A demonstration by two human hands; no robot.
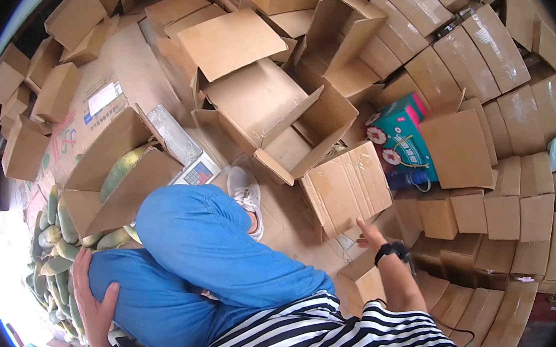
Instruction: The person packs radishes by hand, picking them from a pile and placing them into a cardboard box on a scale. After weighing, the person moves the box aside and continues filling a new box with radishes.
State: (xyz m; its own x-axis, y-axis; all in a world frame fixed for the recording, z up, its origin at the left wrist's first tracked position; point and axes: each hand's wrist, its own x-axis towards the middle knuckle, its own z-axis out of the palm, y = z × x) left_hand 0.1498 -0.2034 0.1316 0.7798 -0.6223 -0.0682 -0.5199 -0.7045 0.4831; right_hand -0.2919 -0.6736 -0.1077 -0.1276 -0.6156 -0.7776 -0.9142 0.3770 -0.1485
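Observation:
My left hand (pixel 95 296) lies on the knee of my blue jeans (pixel 179 231), fingers spread and holding nothing. Over on the right, my right hand (pixel 370 236), with a black watch at the wrist, reaches out beside the near edge of a cardboard box (pixel 347 188), its fingers apart. Whether the fingertips touch that box I cannot tell. Left of my knee stands an open carton (pixel 107 174) with a long green-yellow fruit or vegetable (pixel 121 172) inside, next to a scale (pixel 198 171) with a keypad.
Many green oblong fruits or vegetables (pixel 58 266) are heaped at the lower left. Open cartons (pixel 255 98) stand ahead. Stacked closed boxes (pixel 483 59) line the right side, with a teal and pink printed box (pixel 402 135) before them. My shoe (pixel 246 194) rests on the floor.

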